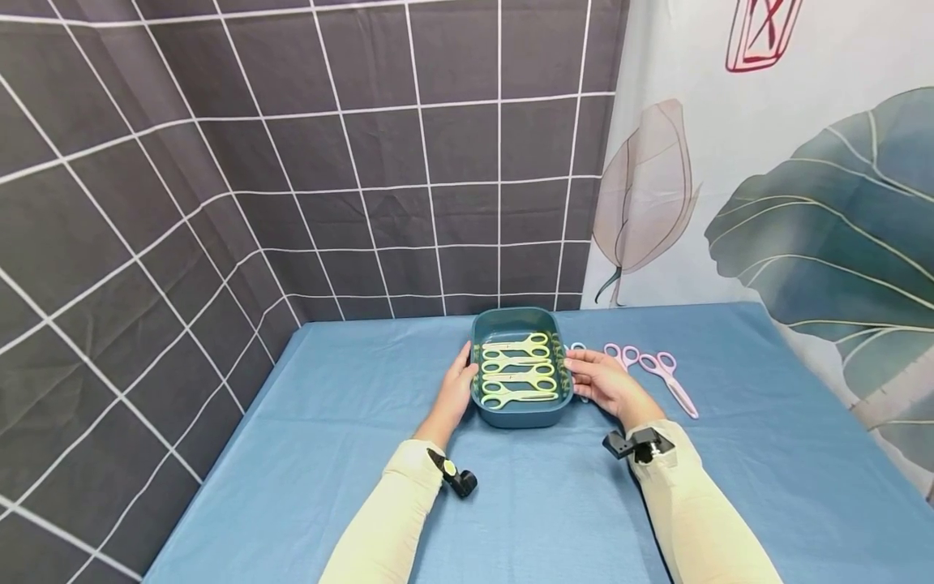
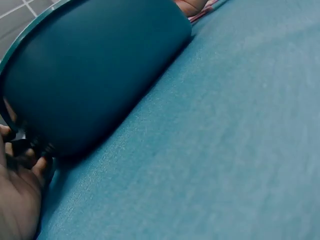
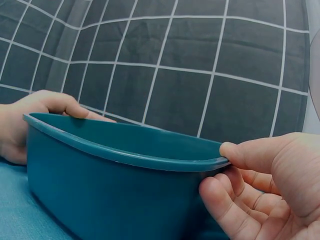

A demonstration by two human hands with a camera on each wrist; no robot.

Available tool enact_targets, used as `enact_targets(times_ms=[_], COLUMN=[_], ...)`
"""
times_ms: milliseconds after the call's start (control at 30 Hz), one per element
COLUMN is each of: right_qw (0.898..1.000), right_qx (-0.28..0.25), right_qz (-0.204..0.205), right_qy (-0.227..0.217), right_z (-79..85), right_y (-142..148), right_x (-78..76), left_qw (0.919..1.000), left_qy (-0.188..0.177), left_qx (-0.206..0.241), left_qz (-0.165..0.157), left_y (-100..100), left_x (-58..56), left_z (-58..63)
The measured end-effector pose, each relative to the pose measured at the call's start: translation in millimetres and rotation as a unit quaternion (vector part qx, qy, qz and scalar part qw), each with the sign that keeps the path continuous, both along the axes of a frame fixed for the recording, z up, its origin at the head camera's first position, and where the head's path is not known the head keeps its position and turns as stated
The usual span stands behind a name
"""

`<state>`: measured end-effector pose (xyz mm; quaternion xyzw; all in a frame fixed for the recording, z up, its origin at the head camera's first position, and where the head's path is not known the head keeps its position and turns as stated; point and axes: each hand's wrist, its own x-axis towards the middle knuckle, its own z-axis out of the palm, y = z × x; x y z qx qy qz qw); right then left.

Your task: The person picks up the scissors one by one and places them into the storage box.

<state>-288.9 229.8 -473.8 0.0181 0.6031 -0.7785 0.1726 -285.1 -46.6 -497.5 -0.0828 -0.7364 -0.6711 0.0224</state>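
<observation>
A teal plastic bin (image 1: pixel 521 418) stands on the cloth, with several pairs of yellow-green scissors (image 1: pixel 511 397) lying in a row inside it. At its left side, my left hand (image 1: pixel 452 391) grips the bin, thumb over the rim in the right wrist view. My right hand (image 1: pixel 607 383) pinches the right rim, thumb on top and fingers curled underneath, as the right wrist view shows. Pale blue scissors (image 1: pixel 580 346) are mostly hidden behind the right hand and the bin. To the right of that hand lie pink scissors (image 1: pixel 680 396) and a second pink pair (image 1: pixel 629 357), partly covered.
Blue cloth (image 1: pixel 730 487) covers the table. A dark curtain with white grid lines (image 1: pixel 452 219) hangs behind and to the left, and a white leaf-print curtain (image 1: pixel 657 268) hangs at the back right. Each wrist wears a small black camera (image 1: pixel 461 483).
</observation>
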Motion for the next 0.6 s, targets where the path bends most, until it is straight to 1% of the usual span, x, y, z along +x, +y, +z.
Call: enact_targets(times_ms=[100,167,267,333,400,500,533,600], right_qw=[1.000,1.000,0.999,0.999,0.999,0.997,0.995,0.989], right_qx=[0.015,0.025,0.033,0.029,0.027,0.036,0.042,0.069], right_qz=[0.000,0.001,-0.001,-0.007,-0.022,-0.065,-0.086,-0.120], right_qy=[0.003,0.006,0.009,0.013,0.018,0.034,0.037,0.054], right_z=[0.8,1.4,2.2,2.9,4.2,8.1,9.5,11.7], right_y=[-0.8,-0.7,0.6,2.4,4.3,8.9,10.0,12.2], right_x=[0.5,0.7,0.1,-0.6,-1.2,-2.0,-2.2,-2.5], left_qw=[0.9999,0.9996,0.9994,0.9995,0.9996,0.9996,0.9996,0.9995], left_qy=[0.006,0.008,0.013,0.013,0.008,-0.005,-0.006,-0.010], left_qx=[-0.014,-0.025,-0.031,-0.029,-0.023,-0.021,-0.021,-0.022], left_qz=[0.004,0.005,-0.001,-0.008,-0.014,-0.019,-0.020,-0.020], left_y=[-1.0,-1.3,-1.3,-1.5,-2.1,-1.2,-1.0,-1.1], left_x=[0.9,2.6,4.9,8.2,13.2,18.9,20.0,18.6], left_z=[-2.2,-1.3,2.5,8.4,15.2,24.1,25.6,24.2])
